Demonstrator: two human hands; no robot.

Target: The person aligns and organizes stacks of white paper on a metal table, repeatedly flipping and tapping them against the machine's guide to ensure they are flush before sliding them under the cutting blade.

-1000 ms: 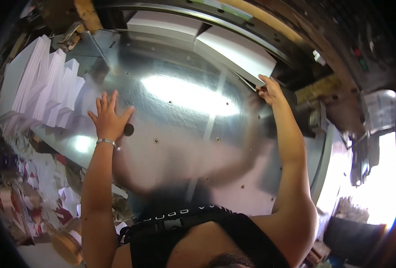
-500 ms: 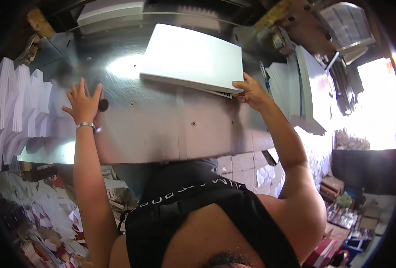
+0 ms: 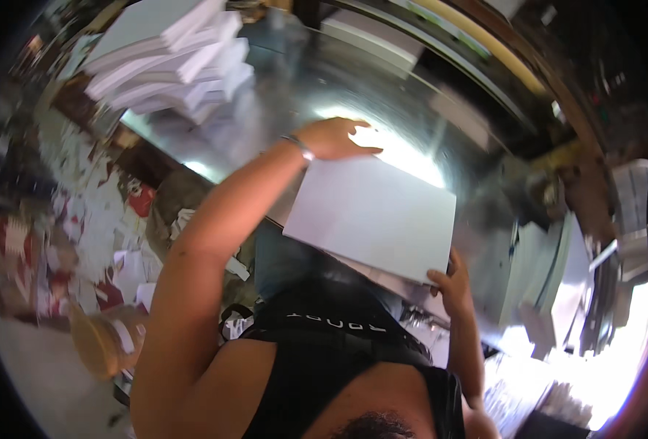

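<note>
I'm pinching 1 paper stack (image 3: 373, 216) with my right hand (image 3: 454, 287) | spreading my left hand (image 3: 337, 139) at its far edge | wearing 1 bracelet (image 3: 297, 145)

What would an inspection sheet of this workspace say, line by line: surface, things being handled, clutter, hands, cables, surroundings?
Surface: shiny metal table with bright glare.
Things being handled: white block, by the table's near edge.
Clutter: paper scraps strewn low at left.
Left hand: at the block's far edge, fingers spread; contact unclear.
Right hand: grips the block's near right corner, thumb on top.
Cables: nothing seen.
Surroundings: uneven white stacks at upper left, another white stack at the back; the rim is blurred.
</note>
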